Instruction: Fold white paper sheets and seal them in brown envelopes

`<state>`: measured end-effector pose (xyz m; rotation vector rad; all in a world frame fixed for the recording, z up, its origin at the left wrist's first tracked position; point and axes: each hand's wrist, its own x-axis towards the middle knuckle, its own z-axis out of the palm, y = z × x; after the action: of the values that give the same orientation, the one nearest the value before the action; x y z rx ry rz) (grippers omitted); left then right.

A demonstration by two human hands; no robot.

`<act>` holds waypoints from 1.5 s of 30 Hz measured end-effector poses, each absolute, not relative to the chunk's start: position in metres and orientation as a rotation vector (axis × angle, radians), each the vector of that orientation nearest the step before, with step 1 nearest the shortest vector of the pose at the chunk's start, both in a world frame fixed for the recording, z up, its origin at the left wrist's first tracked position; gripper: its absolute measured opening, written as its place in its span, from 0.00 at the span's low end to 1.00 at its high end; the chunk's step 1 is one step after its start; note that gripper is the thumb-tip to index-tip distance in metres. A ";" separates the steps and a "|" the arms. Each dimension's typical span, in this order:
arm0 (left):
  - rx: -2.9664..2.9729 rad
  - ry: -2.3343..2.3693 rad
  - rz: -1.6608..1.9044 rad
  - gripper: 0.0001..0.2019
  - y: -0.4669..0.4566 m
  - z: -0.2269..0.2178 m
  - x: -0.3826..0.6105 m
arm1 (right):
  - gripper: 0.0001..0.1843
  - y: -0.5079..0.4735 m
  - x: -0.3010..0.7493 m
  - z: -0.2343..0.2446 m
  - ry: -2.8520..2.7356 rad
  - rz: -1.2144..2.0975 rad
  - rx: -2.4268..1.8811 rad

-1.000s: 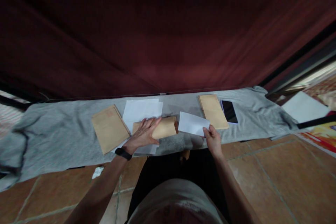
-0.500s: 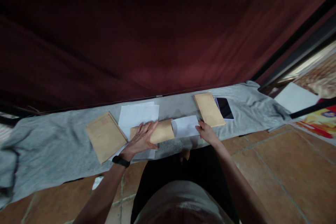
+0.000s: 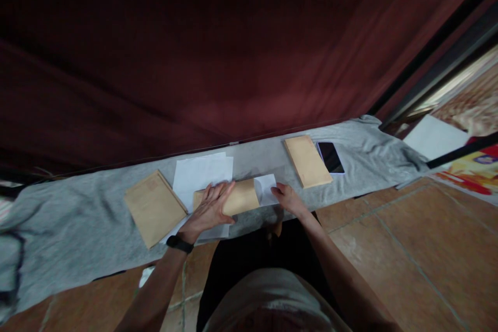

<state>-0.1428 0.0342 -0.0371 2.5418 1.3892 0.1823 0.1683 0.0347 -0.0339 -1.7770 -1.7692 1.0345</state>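
Note:
A brown envelope (image 3: 243, 197) lies crosswise in front of me, its mouth towards the right. My left hand (image 3: 212, 210) rests flat on its left part, fingers spread, with a dark band on the wrist. Out of the mouth sticks a white folded paper (image 3: 265, 190), partly inside the envelope. At the paper's right end, my right hand (image 3: 286, 198) pinches its edge between thumb and fingers. Under and behind the left hand are white paper sheets (image 3: 202, 171), partly covered by the envelope.
On the left lies a pile of brown envelopes (image 3: 155, 210). Another envelope stack (image 3: 308, 162) is on the right, beside a phone (image 3: 330, 157). A grey cloth (image 3: 78, 218) covers the narrow surface, with a dark red curtain (image 3: 249, 62) behind and tiled floor (image 3: 389, 238) below.
My right hand has moved left, sliding the white paper deeper into the envelope, so less of it shows. My left hand stays on the envelope.

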 end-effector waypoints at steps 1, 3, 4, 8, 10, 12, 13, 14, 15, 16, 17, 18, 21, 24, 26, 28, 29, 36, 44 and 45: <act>2.545 1.387 0.186 0.63 0.034 -0.037 -0.142 | 0.13 0.035 0.163 -0.036 -1.767 1.028 -1.783; 2.557 1.379 0.196 0.62 0.034 -0.036 -0.141 | 0.13 0.035 0.155 -0.040 -1.764 1.013 -1.797; 2.568 1.374 0.206 0.61 0.034 -0.036 -0.141 | 0.13 0.035 0.151 -0.042 -1.764 1.006 -1.802; 2.617 1.347 0.261 0.60 0.034 -0.037 -0.138 | 0.12 0.034 0.139 -0.050 -1.759 0.983 -1.823; 2.641 1.344 0.278 0.60 0.034 -0.036 -0.135 | 0.12 0.034 0.136 -0.053 -1.747 0.976 -1.843; 2.668 1.349 0.286 0.60 0.035 -0.034 -0.132 | 0.12 0.034 0.133 -0.056 -1.735 0.977 -1.856; 2.681 1.351 0.290 0.59 0.035 -0.033 -0.131 | 0.12 0.035 0.133 -0.057 -1.730 0.980 -1.860; 2.692 1.353 0.296 0.59 0.035 -0.032 -0.129 | 0.11 0.035 0.132 -0.058 -1.723 0.986 -1.863; 2.700 1.355 0.303 0.58 0.035 -0.030 -0.128 | 0.11 0.035 0.132 -0.059 -1.715 0.994 -1.866; 2.706 1.355 0.312 0.58 0.035 -0.029 -0.127 | 0.11 0.035 0.132 -0.059 -1.706 1.006 -1.868; 2.709 1.354 0.323 0.57 0.035 -0.028 -0.127 | 0.11 0.035 0.132 -0.060 -1.697 1.020 -1.868; 2.712 1.351 0.333 0.56 0.035 -0.027 -0.127 | 0.10 0.036 0.132 -0.060 -1.687 1.036 -1.866; 2.718 1.333 0.349 0.55 0.035 -0.026 -0.126 | 0.10 0.037 0.134 -0.060 -1.654 1.081 -1.856; 2.725 1.326 0.352 0.54 0.035 -0.024 -0.124 | 0.09 0.038 0.135 -0.060 -1.616 1.112 -1.846; 2.734 1.323 0.344 0.54 0.035 -0.022 -0.122 | 0.08 0.038 0.136 -0.060 -1.588 1.131 -1.841; 2.744 1.319 0.332 0.54 0.036 -0.020 -0.120 | 0.07 0.038 0.136 -0.060 -1.554 1.151 -1.837; 2.748 1.316 0.325 0.54 0.036 -0.019 -0.119 | 0.07 0.038 0.136 -0.060 -1.535 1.162 -1.835; 2.748 1.288 0.304 0.53 0.036 -0.014 -0.113 | 0.04 0.034 0.138 -0.062 -1.369 1.234 -1.786; 2.734 1.251 0.278 0.52 0.037 -0.011 -0.108 | 0.04 0.031 0.137 -0.068 -1.083 1.320 -1.640; 2.727 1.248 0.276 0.51 0.036 -0.010 -0.107 | 0.04 0.031 0.137 -0.069 -1.038 1.327 -1.619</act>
<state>-0.1066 0.0361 -0.0104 2.7271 1.2481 0.2764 0.1371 0.0313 -0.0691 -1.6190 -1.0382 1.3269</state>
